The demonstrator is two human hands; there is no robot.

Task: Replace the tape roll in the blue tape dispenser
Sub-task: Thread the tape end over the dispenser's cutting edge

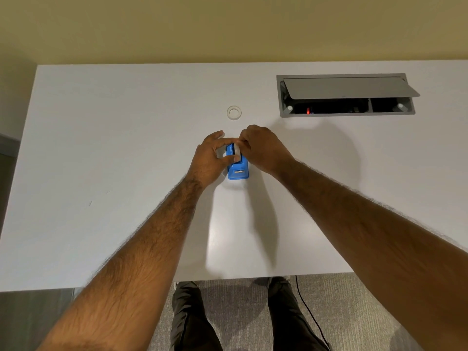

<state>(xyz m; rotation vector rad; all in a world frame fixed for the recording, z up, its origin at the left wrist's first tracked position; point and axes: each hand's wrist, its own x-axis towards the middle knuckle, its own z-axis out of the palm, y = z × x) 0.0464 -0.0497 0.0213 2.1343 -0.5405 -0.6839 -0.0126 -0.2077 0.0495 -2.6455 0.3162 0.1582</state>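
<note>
**Seating a roll in the dispenser**

While the cutter end of the blue dispenser (238,171) points toward the person, both hands work over its far half on the white desk (101,148). The left hand (211,158) curls around the dispenser's side, thumb and fingers closed against it and a white roll (236,148). The right hand (263,150) pinches the same roll from the other side; how tightly is hidden. To do this well, brace the body steady, keep the roll square to its slot, and press evenly. Farther back, another tape ring (234,113) lies flat, well apart. Beyond sits an open cable hatch (347,95).
</note>
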